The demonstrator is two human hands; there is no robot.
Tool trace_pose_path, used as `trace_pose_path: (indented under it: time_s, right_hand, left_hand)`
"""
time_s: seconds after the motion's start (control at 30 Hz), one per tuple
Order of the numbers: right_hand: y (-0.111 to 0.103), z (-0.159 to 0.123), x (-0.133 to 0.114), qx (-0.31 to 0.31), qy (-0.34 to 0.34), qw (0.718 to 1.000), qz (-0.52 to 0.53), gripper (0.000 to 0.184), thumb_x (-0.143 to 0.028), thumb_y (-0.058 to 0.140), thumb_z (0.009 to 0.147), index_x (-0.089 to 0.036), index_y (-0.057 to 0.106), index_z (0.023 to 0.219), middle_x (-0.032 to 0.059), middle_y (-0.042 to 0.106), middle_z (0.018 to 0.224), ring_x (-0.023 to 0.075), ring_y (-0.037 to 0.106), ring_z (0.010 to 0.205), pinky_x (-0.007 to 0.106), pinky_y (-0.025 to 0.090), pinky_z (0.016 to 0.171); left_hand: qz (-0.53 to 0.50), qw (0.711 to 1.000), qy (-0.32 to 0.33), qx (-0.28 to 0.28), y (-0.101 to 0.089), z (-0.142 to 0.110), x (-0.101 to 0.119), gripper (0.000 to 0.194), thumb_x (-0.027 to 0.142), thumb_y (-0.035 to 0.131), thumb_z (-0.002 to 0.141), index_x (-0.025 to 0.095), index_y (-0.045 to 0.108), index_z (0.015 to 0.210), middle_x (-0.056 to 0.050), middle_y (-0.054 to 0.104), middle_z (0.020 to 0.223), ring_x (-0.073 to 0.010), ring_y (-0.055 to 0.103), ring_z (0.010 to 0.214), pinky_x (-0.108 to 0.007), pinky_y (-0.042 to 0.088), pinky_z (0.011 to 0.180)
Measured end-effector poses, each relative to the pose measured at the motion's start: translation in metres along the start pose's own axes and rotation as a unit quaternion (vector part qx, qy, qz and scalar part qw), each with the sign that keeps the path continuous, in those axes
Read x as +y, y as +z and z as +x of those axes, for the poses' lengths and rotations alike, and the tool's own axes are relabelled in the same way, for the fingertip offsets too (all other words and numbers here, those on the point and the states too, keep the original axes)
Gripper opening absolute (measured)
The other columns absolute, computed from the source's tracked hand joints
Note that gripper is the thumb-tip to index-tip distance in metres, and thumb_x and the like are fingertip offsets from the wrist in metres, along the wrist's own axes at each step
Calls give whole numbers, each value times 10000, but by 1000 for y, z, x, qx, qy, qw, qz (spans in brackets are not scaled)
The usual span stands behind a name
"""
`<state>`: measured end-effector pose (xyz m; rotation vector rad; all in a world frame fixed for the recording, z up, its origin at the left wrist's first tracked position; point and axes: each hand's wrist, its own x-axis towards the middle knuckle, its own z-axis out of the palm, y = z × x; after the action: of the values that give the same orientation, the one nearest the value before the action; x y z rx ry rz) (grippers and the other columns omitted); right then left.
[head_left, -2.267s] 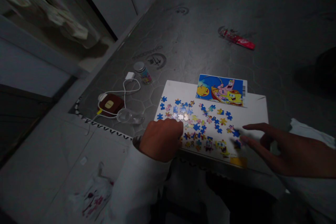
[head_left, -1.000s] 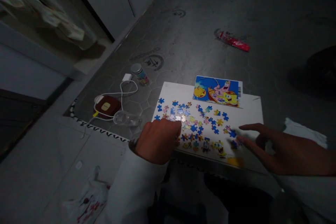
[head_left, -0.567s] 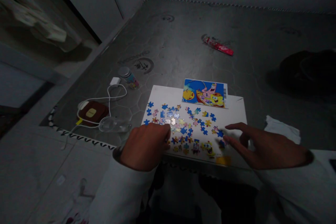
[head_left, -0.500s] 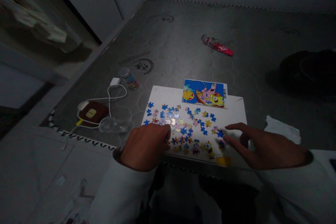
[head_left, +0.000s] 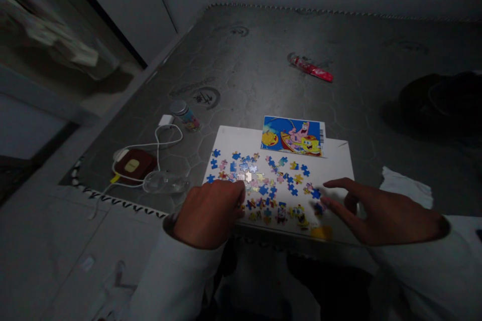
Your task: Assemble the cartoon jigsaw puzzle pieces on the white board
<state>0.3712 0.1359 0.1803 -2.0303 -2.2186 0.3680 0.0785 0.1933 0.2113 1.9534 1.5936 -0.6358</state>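
A white board [head_left: 339, 160] lies on a dark mat, with several loose puzzle pieces [head_left: 269, 183] scattered over it. A cartoon reference picture [head_left: 292, 135] lies at the board's far edge. My left hand [head_left: 209, 213] rests at the board's near left corner, fingers curled under; what they hold is hidden. My right hand [head_left: 372, 210] hovers at the near right, fingers stretched out and apart, the forefinger tip close to a blue piece [head_left: 315, 193].
Left of the board sit a dark red power bank with a white cable [head_left: 132, 165], a clear bottle lying down [head_left: 165, 182] and a small jar [head_left: 184, 113]. A red wrapper [head_left: 312, 67] lies farther back. White cloth [head_left: 406, 186] and a dark object [head_left: 444, 100] are on the right.
The view has swung right and down, so everything has slid left in the picture. Both hands stay at the same spots on the board; the right fingers remain stretched toward the blue pieces.
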Motion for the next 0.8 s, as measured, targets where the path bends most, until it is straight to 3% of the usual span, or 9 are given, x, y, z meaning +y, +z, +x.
trace_pose_path:
  time_s: [0.23,0.8]
  right_hand:
    - [8,0,4,16,7,1000,2,589,-662,372,1132,-288,816,1228,19,764,678,207,598,434,354,429,533]
    - [-2,1,3,-18,3,1000,11,557,-641,414,1132,-263,804,1256,17,786,709,212,648,469,358,414,507]
  left_hand:
    - [1,1000,0,-2,0,-2,1,140,242,737,1025,288,741,1157,-86,871,1237,-365,817,1196,-438,552,921]
    - [3,1000,-4,6,2,-2,2,130,238,721,1027,270,748,1150,-121,872,1212,-385,828,1176,-469,581,930]
